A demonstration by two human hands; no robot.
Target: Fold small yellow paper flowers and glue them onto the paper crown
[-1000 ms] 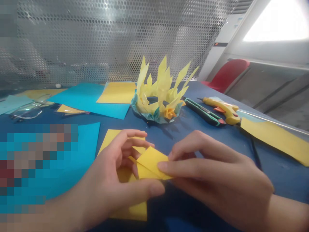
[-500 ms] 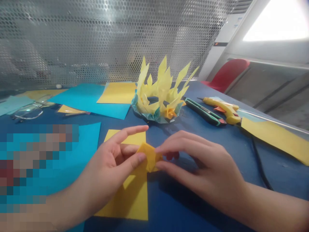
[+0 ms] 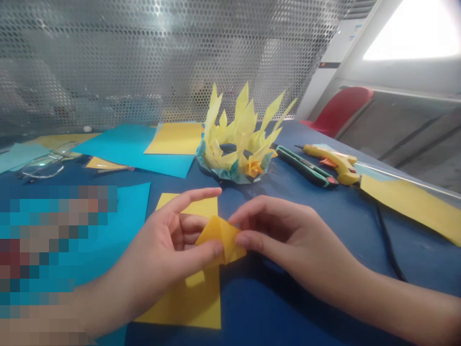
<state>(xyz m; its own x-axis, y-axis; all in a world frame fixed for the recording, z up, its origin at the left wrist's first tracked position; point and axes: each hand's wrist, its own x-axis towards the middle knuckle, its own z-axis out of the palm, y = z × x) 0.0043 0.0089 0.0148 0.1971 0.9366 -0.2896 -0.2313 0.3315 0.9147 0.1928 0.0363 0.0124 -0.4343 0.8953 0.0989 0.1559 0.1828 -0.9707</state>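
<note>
A small folded piece of yellow paper (image 3: 224, 235) is held between both hands, just above the table. My left hand (image 3: 169, 245) pinches its left side with the thumb in front, while the index finger stretches out above. On its right edge, my right hand (image 3: 288, 235) has thumb and index finger closed. The folded paper shows a crease down its middle and pointed corners. Beneath my left hand lies a yellow sheet (image 3: 194, 302), partly covered. Behind the hands stands a paper crown (image 3: 241, 129) with pale yellow spikes, a blue-green base and an orange paper flower.
A green utility knife (image 3: 306, 166) and a yellow glue gun (image 3: 334, 163) lie right of the crown. Blue paper (image 3: 140, 149), yellow paper (image 3: 176, 138) and glasses (image 3: 43, 166) are at the back left. At right are a yellow strip (image 3: 414, 206) and black cable (image 3: 387, 250).
The folded yellow paper has turned and now shows a broader, flatter face. My right thumb has moved up onto its front at the right edge. My left hand has barely moved.
</note>
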